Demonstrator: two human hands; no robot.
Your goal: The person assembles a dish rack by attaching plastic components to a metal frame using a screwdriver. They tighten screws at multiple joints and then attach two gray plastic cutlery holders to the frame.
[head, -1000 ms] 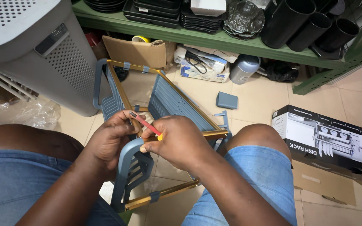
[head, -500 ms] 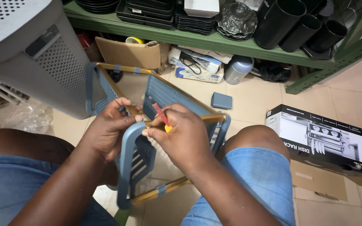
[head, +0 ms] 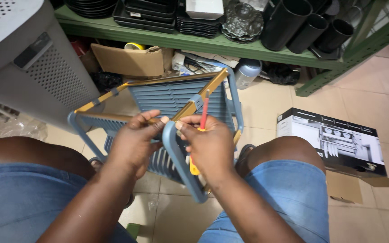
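Gripping a blue slatted rack (head: 176,96) between your knees, you hold it above the tiled floor (head: 271,103), its gold bars (head: 203,96) running along the frame. Your left hand (head: 133,141) has its fingers closed on a gold bar at the rack's near corner. Your right hand (head: 210,144) is wrapped shut around a red and yellow screwdriver (head: 203,112), its shaft pointing up at the blue joint where bar meets frame. Just beyond, a grey perforated bin (head: 28,58) stands left, a printed cardboard box (head: 334,139) lies right, and a green shelf (head: 194,42) carries black trays.
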